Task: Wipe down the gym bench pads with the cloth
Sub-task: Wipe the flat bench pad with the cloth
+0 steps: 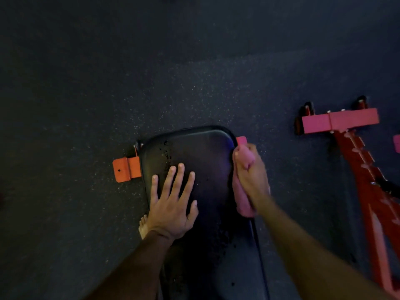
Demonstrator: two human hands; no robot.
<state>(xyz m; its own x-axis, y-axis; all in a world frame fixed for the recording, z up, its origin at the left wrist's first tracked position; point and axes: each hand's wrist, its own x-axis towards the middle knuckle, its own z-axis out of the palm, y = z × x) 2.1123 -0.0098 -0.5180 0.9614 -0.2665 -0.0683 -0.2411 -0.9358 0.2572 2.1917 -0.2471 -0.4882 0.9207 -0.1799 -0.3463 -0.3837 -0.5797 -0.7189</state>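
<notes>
1. The bench pad (194, 161) was black, smooth and slightly glossy, with rounded corners and a raised piped edge. It ran from the middle of the view down toward the person, above a dark speckled floor (108, 83).
2. A scatter of dark specks or droplets lay on the pad's upper left part and again lower down near the person; which of the two they were could not be told.
3. The cloth (242, 191) was pink and bunched into a long roll. It sat against the pad's right edge, hanging down along that side.
4. The right hand (251, 174) was closed around the cloth, fingers curled over its upper part, pressing it to the pad's right rim.
5. The left hand (171, 202) lay flat on the pad's left half, palm down, fingers straight and spread, holding nothing.
6. An orange bracket (126, 168) of the bench's frame stuck out to the left of the pad; a small pink-lit end (241, 140) showed at its right corner.
7. A bare foot (143, 226) stood on the floor just beside the pad's left edge.
8. Well apart to the right lay a red frame (355, 135) of other equipment, with a crossbar and a notched beam.
</notes>
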